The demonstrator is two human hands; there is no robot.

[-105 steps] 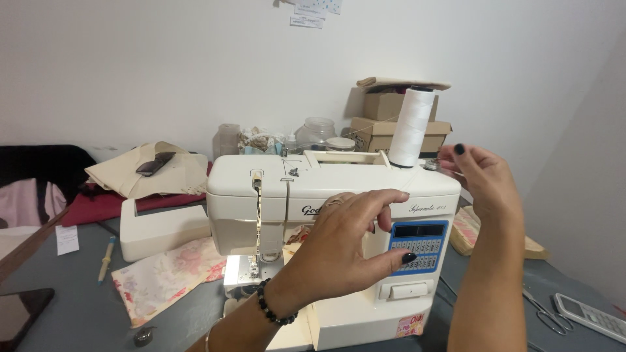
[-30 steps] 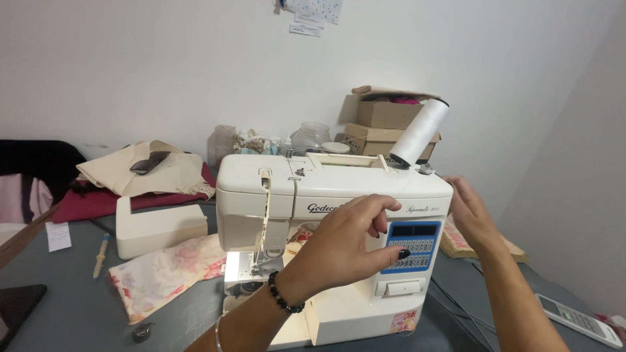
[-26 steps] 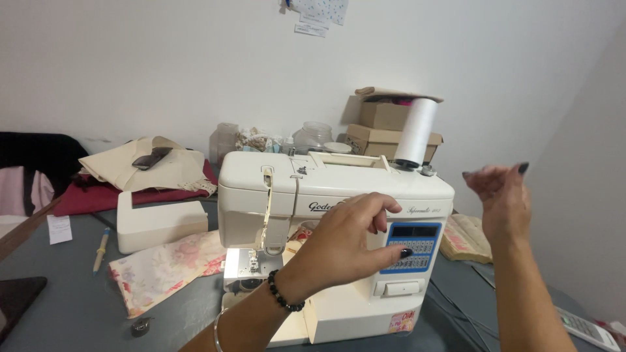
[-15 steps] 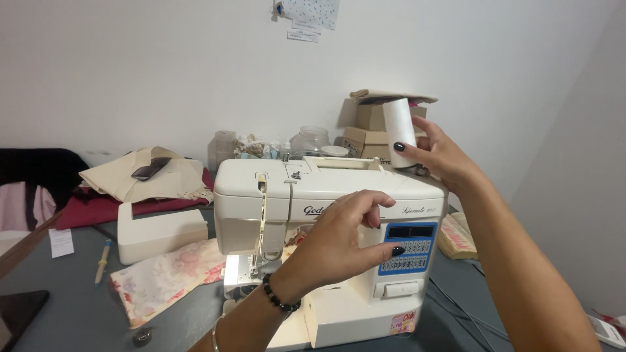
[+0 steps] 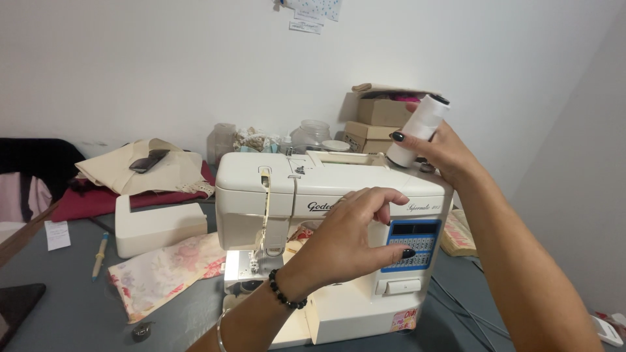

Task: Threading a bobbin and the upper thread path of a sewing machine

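landmark: cream sewing machine [image 5: 313, 195], standing on a grey table [image 5: 72, 313]; every place below is told from it.
right hand: the right hand [image 5: 447, 153] is at the machine's top right corner, fingers curled around a white thread spool [image 5: 417, 130] and gripping it; the spool leans to the right, its lower end just above the machine's top.
left hand: the left hand [image 5: 355, 238] lies against the machine's front, fingers bent and loosely spread, holding nothing; the thumb tip rests on the blue button panel [image 5: 409, 244] (a beaded bracelet [image 5: 283, 296] sits at the wrist).
sticker: a small pink and yellow sticker [image 5: 404, 319] sits low on the machine's front, at the right corner.
boxes: brown cardboard boxes [image 5: 378, 120] are stacked behind the machine's right end, against the wall, the top one with its flap open.
papers: white paper notes [image 5: 313, 13] are pinned on the wall, high above the machine.
jars: clear jars [image 5: 310, 133] stand just behind the machine's top.
case: a cream hard cover [image 5: 160, 225] lies to the machine's left.
cloth: a floral fabric piece [image 5: 166, 270] lies in front of that cover, beside the machine's needle end.
tag: a small white paper tag [image 5: 57, 234] lies far left of the machine, near the table's edge.
pile: beige and dark red cloths [image 5: 143, 179] are heaped behind the cover.
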